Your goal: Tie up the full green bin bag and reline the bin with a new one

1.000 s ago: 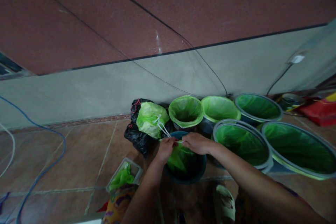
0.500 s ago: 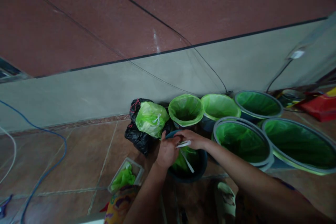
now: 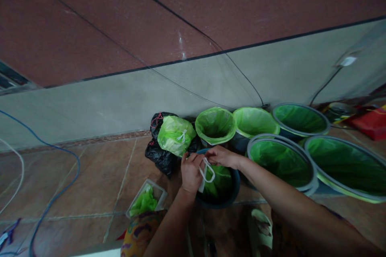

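Since 0.5 s ago the white drawstring [image 3: 206, 172] got looped between both pinching hands, left hand [image 3: 191, 172] and right hand [image 3: 222, 156], above the green bag [image 3: 219, 181]. Knot's probably half-formed; keep tension even.

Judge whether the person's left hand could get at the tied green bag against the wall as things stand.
Probably yes. The left hand sits just below the tied green bag, with nothing between them, but its fingers are busy with the white drawstring over the dark bin.

Both bare forearms reach up from the lower frame; the left hand [image 3: 190, 171] and right hand [image 3: 222, 156] meet at centre (fingers pinched).
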`<state>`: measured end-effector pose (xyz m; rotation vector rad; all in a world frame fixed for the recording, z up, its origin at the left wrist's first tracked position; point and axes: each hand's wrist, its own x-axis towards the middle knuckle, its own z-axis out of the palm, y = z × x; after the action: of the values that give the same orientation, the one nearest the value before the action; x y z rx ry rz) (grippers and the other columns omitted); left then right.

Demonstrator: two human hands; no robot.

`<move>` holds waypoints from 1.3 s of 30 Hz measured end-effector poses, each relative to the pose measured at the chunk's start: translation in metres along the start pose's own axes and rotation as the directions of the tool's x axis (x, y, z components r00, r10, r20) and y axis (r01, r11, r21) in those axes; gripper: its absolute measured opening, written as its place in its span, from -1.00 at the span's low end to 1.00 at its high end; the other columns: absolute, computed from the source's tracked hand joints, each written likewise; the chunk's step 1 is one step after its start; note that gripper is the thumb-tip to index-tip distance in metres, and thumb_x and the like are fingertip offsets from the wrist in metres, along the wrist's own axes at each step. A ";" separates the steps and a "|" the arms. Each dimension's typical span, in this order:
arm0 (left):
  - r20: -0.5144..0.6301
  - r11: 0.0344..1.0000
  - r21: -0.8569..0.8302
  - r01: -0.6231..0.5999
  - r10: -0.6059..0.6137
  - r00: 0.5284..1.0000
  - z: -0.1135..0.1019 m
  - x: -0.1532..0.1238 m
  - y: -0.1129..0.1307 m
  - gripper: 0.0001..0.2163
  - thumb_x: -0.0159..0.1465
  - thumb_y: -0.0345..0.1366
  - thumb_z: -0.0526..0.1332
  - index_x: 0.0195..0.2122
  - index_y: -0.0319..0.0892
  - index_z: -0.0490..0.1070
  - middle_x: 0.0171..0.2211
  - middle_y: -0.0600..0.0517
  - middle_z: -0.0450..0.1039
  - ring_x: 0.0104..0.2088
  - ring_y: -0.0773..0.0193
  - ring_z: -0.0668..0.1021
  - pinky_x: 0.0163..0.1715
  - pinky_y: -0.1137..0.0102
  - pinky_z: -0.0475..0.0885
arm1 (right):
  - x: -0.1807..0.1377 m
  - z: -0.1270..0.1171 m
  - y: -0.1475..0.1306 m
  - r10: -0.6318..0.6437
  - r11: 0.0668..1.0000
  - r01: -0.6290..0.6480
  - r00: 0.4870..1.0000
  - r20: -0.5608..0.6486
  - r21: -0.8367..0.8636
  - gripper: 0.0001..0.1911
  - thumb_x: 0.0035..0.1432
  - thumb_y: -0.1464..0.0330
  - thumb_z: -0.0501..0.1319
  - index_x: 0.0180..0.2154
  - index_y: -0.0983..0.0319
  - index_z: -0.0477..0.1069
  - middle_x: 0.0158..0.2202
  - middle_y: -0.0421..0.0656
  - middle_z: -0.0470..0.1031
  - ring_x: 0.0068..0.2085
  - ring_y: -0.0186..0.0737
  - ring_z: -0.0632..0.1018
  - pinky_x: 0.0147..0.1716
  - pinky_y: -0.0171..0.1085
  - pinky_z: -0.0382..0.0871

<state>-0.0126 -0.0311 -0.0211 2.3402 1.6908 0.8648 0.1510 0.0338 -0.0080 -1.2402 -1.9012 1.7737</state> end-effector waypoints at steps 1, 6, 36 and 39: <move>0.002 1.000 -0.004 0.011 -0.011 1.000 0.000 0.000 0.000 -0.82 0.30 -0.37 0.09 -0.24 -0.14 0.50 -0.31 -0.01 0.54 -0.23 0.20 0.54 0.06 0.13 0.24 | 0.000 0.000 -0.001 -0.026 0.996 0.019 0.996 -0.081 -0.088 -0.82 0.00 0.41 0.12 -0.36 0.27 0.48 -0.52 -0.26 0.39 -0.48 -0.36 0.38 -0.46 -0.37 0.21; 0.015 0.995 -0.053 0.083 -0.082 0.996 0.006 0.001 0.000 -0.81 0.23 -0.47 0.11 -0.33 -0.17 0.51 -0.39 -0.02 0.55 -0.27 0.20 0.55 -0.05 0.23 0.33 | 0.000 0.003 -0.007 -0.324 0.803 0.103 0.902 -0.284 -0.587 -0.81 0.09 0.43 0.09 -0.35 0.29 0.47 -0.28 -0.06 0.48 -0.27 -0.24 0.45 -0.21 -0.28 0.26; 0.477 -0.044 -0.842 0.537 -0.526 0.704 0.013 0.011 -0.002 -0.65 0.06 -0.04 0.27 -0.63 -0.17 0.23 -0.59 0.11 0.38 -0.71 0.50 0.22 -0.61 0.45 0.18 | -0.012 -0.025 -0.008 -0.020 0.805 0.063 0.997 0.079 -0.591 -0.76 0.08 0.38 0.11 -0.47 0.28 0.53 -0.61 -0.22 0.37 -0.52 -0.36 0.36 -0.48 -0.35 0.13; 0.449 0.097 -0.825 0.557 -0.485 0.750 0.012 0.009 -0.002 -0.78 0.01 -0.17 0.33 -0.54 -0.20 0.37 -0.65 0.15 0.32 -0.63 0.43 0.33 -0.53 0.46 0.26 | -0.012 -0.021 -0.010 -0.022 0.917 0.067 0.993 0.117 -0.393 -0.78 0.08 0.31 0.14 -0.44 0.28 0.49 -0.59 -0.26 0.34 -0.54 -0.38 0.34 -0.53 -0.38 0.15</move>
<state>-0.0064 -0.0193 -0.0291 0.8056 1.2043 1.1211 0.1681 0.0408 0.0100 -1.2265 -2.4223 1.5059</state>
